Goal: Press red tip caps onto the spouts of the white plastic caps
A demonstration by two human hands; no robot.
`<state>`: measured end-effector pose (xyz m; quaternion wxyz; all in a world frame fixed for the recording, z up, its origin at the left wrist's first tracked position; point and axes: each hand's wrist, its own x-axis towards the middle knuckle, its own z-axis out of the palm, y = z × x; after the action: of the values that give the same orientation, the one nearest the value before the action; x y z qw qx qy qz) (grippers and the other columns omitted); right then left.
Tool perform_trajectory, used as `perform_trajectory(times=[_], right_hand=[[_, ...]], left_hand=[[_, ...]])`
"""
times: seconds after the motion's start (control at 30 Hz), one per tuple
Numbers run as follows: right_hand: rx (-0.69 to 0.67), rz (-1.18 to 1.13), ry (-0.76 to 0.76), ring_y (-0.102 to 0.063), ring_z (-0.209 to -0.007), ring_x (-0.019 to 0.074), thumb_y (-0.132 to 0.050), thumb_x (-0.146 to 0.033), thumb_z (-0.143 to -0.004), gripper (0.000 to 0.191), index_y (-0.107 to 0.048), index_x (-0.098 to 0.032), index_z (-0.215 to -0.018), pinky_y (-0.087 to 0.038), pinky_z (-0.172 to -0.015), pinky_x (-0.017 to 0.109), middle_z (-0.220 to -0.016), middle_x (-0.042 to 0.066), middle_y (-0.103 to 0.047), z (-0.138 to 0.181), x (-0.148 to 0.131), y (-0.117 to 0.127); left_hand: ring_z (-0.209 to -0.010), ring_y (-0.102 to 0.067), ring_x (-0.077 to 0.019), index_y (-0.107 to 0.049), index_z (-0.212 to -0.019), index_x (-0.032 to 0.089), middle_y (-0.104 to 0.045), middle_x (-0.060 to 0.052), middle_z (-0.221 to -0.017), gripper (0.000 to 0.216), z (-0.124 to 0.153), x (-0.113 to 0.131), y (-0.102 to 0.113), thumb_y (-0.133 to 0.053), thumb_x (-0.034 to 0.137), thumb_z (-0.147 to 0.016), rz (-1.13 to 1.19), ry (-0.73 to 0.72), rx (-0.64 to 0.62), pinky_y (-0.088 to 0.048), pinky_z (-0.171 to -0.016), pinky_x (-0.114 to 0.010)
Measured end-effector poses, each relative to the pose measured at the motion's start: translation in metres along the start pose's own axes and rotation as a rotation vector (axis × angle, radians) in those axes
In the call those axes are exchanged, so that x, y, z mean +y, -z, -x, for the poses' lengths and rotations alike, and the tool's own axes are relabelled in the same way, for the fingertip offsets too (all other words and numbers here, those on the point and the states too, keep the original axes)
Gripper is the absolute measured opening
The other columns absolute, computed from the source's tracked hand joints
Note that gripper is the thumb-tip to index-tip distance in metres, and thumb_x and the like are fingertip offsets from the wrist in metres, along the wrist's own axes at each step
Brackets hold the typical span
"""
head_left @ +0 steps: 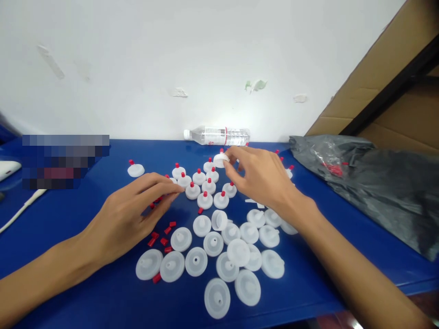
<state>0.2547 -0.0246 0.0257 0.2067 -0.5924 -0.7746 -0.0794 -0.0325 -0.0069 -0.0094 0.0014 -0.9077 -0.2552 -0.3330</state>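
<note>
Near the 12 o'clock edge of the table (85, 310), the fingers of the right hand (259, 171) pinch a white lid (219, 160), its short axis near upright, red cap (221, 150) toward 12. The right arm (343, 256) reaches in from 4 o'clock; the left hand (126, 219) points to 2, fingertips close together, whether grasping anything I cannot tell. The bottle (199, 135) label's red writing is illegible.

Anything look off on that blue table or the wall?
Mildly: the clear plastic bottle lies on its side, capped, no spill visible. The wall shows peeled-looking patches. One red-tipped white lid sits apart from the others, at left.
</note>
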Motion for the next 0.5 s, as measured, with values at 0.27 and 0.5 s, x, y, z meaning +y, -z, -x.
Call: perform_trajectory(times=[0.27, 0.5], right_hand=[[0.116, -0.048, 0.102, -0.063, -0.073, 0.0173, -0.053, -0.02, -0.097, 0.025, -0.074, -0.019, -0.111, -0.029, -0.059, 0.031, -0.089, 0.003, -0.076, 0.003, -0.0007, -0.0071], [0.183, -0.084, 0.279, -0.061, -0.069, 0.016, -0.053, -0.015, -0.098, 0.027, -0.076, -0.015, -0.111, -0.039, -0.065, 0.032, -0.085, 0.003, -0.075, 0.0038, -0.005, -0.0066]], left_hand=[[-0.091, -0.075, -0.0145, -0.069, -0.126, 0.024, -0.075, -0.001, -0.11, 0.026, -0.0042, 0.0032, 0.0001, -0.059, 0.012, -0.105, -0.021, -0.027, 0.053, -0.061, -0.084, -0.025], [-0.093, -0.074, -0.0113, -0.069, -0.124, 0.022, -0.075, 0.0, -0.109, 0.028, -0.0037, 0.0047, 0.0035, -0.063, 0.005, -0.103, -0.048, -0.075, 0.079, -0.059, -0.09, -0.022]])
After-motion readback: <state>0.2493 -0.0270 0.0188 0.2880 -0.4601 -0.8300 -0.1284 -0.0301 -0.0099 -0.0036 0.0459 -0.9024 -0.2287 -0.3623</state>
